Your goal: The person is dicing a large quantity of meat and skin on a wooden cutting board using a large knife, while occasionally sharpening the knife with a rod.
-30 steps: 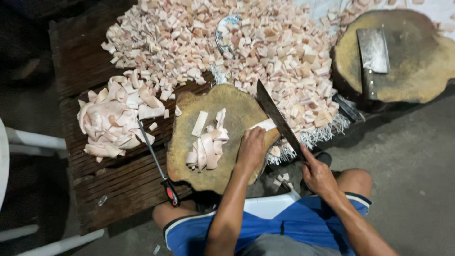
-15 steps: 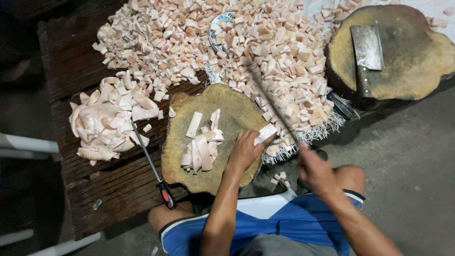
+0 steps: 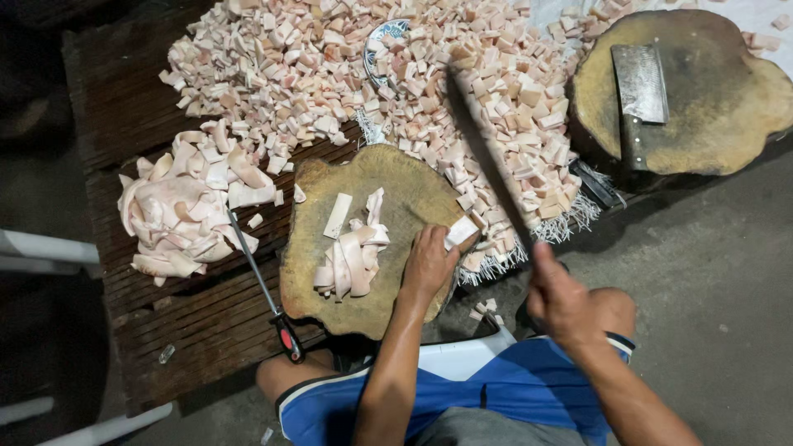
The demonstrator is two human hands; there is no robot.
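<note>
Since half a second ago the long knife [image 3: 487,153] has swung up and away from the round wooden chopping block [image 3: 310,281]; it now shows blurred over the heap of diced pork fat [image 3: 347,74], with the right hand [image 3: 562,301] closed around its handle near the person's knee. The left hand [image 3: 429,264] has kept its place at the block's right edge, fingers curled down, fingertips touching a small cut piece [image 3: 461,231] there. A bundle of pale fat strips [image 3: 351,260] lies in the middle of the block, just left of that hand. The block sits on a dark slatted wooden surface [image 3: 124,107], with uncut fat slabs [image 3: 178,211] to its left and a sharpening steel with a red and black handle [image 3: 264,289] between them. A second block [image 3: 727,99] at upper right carries a cleaver [image 3: 640,91]. Bare grey concrete floor [image 3: 710,272] lies open to the right; the block's near edge overhangs the person's blue shorts [image 3: 462,396].
</note>
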